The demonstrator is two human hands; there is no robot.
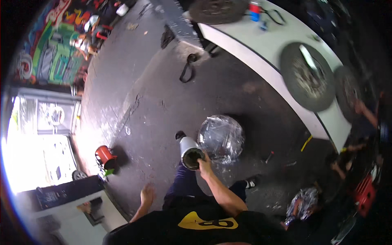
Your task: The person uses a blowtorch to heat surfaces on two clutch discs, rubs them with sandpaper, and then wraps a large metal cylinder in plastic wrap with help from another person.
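Observation:
My right hand [205,166] grips a whitish roll of stretch film [187,144] by its near end, where the dark hollow core shows. Just beyond that hand, a round bundle wrapped in shiny clear film [221,138] lies on the floor; it looks like a wheel, though glare hides the detail. The roll's side is close to the bundle's left edge, and I cannot tell whether they touch. Lower left, my left hand [148,194] hangs apart from everything, slightly blurred, with its fingers stretched out and nothing in them.
A long white table [261,53] at the right carries tyred wheels [306,77]; another person's hand [360,108] touches one. Lower right lies more crumpled film [303,203] near other people's hands. An orange bucket [107,157] stands left. A black strap [188,68] lies on the floor ahead.

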